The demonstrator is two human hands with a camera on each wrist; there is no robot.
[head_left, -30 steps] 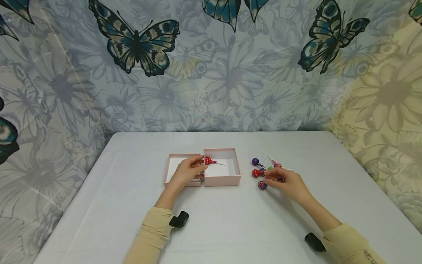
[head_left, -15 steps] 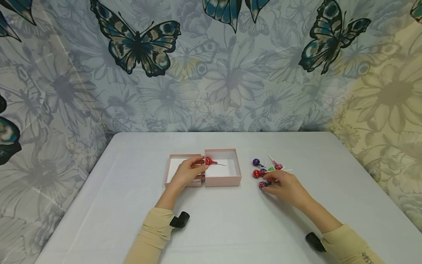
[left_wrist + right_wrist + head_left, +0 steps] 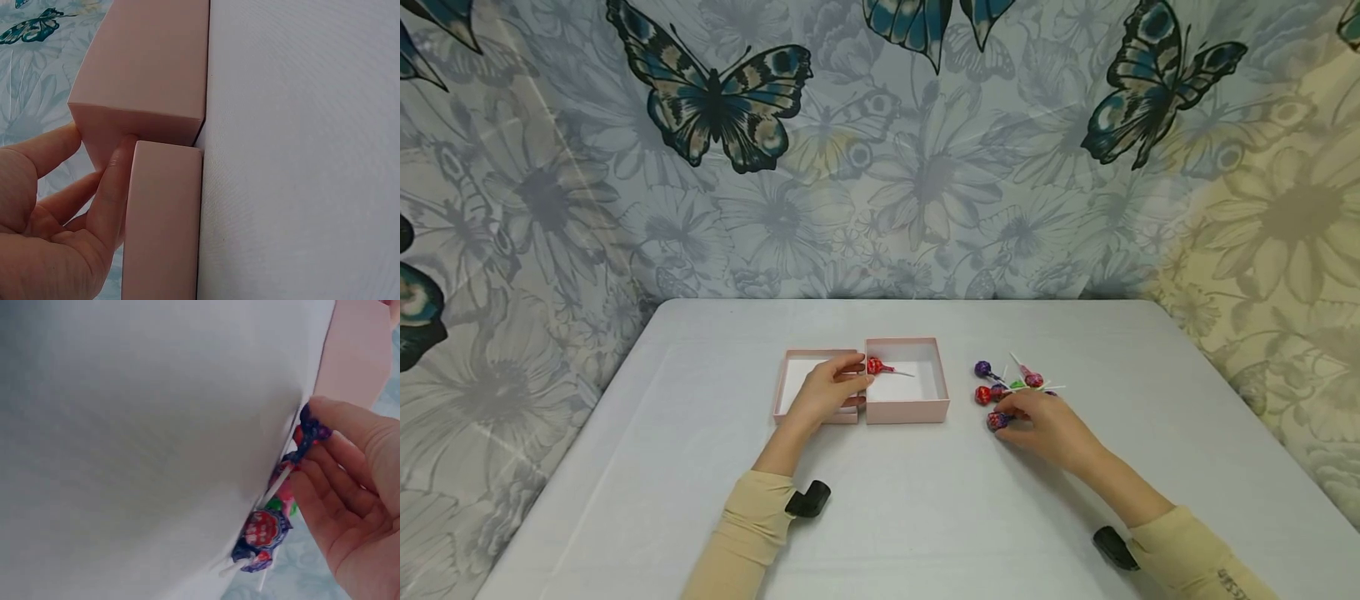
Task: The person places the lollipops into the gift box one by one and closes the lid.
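Note:
My left hand [image 3: 824,390] reaches over a shallow pink box part [image 3: 781,379], and its extended fingers touch the near side wall of the deeper pink box [image 3: 906,412]. In the left wrist view, fingertips [image 3: 128,142] press on that wall beside the shallow part. A red-wrapped lollipop [image 3: 875,366] lies in the deeper box, its white stick pointing right. To the right, my right hand [image 3: 1051,427] pinches a lollipop in a dark purple and red wrapper [image 3: 997,421] between thumb and fingers, low at the table. Its stick [image 3: 276,487] shows in the right wrist view.
Several more lollipops lie bunched just beyond the right hand, among them a purple one [image 3: 982,368], a red one [image 3: 982,396] and a pink one [image 3: 1033,379]. A white cloth covers the table [image 3: 910,517]. A butterfly-print backdrop [image 3: 925,167] rises behind its far edge.
My right hand has come down slightly nearer and taken hold of the front lollipop, which has turned a little. My left hand stays at the boxes.

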